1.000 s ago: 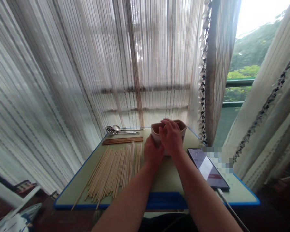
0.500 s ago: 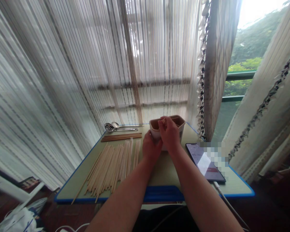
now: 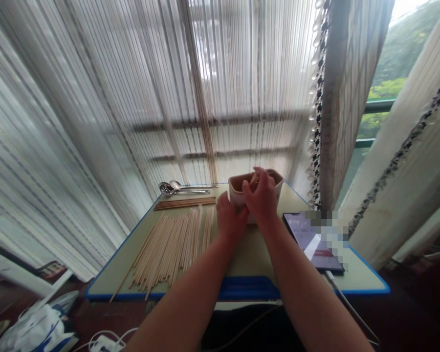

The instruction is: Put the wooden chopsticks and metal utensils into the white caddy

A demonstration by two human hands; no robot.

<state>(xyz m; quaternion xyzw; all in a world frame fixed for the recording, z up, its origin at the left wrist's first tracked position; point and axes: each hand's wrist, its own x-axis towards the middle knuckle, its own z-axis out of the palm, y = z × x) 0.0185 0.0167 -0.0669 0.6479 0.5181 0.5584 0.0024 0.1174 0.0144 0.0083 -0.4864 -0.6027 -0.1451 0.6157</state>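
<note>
A white utensil holder (image 3: 238, 201) with a brown inner rim stands at the back right of the table. My left hand (image 3: 230, 217) is wrapped against its left front side, steadying contact with thumb towards the front. Over the holder's opening is my right hand (image 3: 261, 194), fingers closed around tan ends that look like chopsticks (image 3: 255, 177); their lower parts are hidden inside. Left of my hands, many pale wooden chopsticks (image 3: 161, 249) lie spread side by side. Several of the chopsticks (image 3: 199, 220) near my left forearm seem to be in clear wrappers.
Behind the pale chopsticks lie darker brown chopsticks (image 3: 185, 203), a slotted metal spoon (image 3: 165, 188) and another spoon (image 3: 175, 185). A phone (image 3: 311, 244) with a charging cable (image 3: 346, 298) rests at the right. The table (image 3: 249, 254) has a blue edge; curtains (image 3: 242, 88) hang behind it.
My right hand has shifted slightly, its fingers lifting a little at the holder's opening, and more of the tan ends shows. My left hand stays on the holder. The camera view has shifted slightly.
</note>
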